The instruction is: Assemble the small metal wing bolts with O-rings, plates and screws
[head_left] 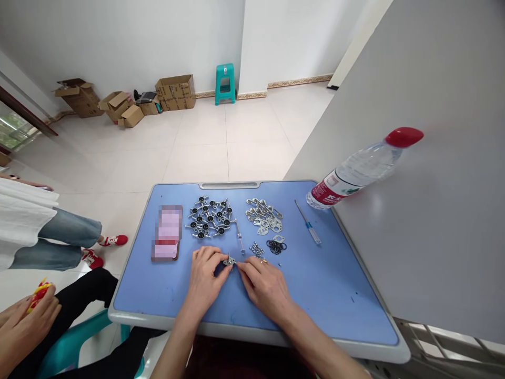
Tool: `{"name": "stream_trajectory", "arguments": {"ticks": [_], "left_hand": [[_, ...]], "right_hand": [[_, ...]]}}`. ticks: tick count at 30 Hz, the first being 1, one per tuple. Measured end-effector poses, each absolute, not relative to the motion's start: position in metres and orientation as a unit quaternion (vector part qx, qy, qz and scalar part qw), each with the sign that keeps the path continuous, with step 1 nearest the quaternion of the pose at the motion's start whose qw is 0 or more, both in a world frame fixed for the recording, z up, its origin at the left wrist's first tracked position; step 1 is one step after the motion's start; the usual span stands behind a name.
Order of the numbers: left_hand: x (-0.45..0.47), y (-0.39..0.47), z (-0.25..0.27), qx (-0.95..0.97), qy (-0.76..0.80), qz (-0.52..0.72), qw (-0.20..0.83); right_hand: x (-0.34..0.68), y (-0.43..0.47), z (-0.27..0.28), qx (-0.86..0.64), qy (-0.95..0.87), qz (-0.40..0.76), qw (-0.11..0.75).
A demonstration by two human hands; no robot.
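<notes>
Near the front of the blue table, my left hand (pixel 207 271) pinches a small metal fitting with a flat plate (pixel 229 261) between thumb and fingers. My right hand (pixel 264 281) is at the fitting's right side, thumb and index finger pressed together; anything between them is too small to make out. Just beyond lie a slim clear tool like a syringe (pixel 240 239) and a pile of small screws (pixel 256 249). Black rubber rings (pixel 276 247) sit right of the screws. Behind are flat metal plates (pixel 271 226), metal levers (pixel 262 208) and several black-capped metal fittings (pixel 210 218).
A screwdriver (pixel 308 223) lies to the right, near a tall water bottle (pixel 347 176) by the grey panel (pixel 426 221). On the left is a blurred-out phone (pixel 168 231). Another person's hands (pixel 33 316) hold something red and yellow; someone else stands behind. Cardboard boxes (pixel 175 93) line the wall.
</notes>
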State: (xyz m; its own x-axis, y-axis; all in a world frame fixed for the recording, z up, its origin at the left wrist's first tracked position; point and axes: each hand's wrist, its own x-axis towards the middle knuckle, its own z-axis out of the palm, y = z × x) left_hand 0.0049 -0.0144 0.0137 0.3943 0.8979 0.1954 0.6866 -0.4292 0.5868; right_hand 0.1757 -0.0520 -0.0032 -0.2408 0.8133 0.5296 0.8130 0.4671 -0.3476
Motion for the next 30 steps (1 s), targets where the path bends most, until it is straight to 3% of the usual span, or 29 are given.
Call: {"name": "stream_trajectory", "arguments": {"ticks": [7, 14, 30], "left_hand": [[0.003, -0.013, 0.011, 0.811, 0.485, 0.249, 0.210], [0.003, -0.013, 0.009, 0.812, 0.485, 0.254, 0.202], [0.003, -0.012, 0.010, 0.817, 0.477, 0.254, 0.201]], "right_hand": [[0.218, -0.040, 0.016, -0.546, -0.722, 0.090, 0.415], [0.272, -0.017, 0.023, -0.602, -0.682, 0.106, 0.402], [0.257, -0.022, 0.003, -0.565, -0.736, 0.121, 0.353]]}}
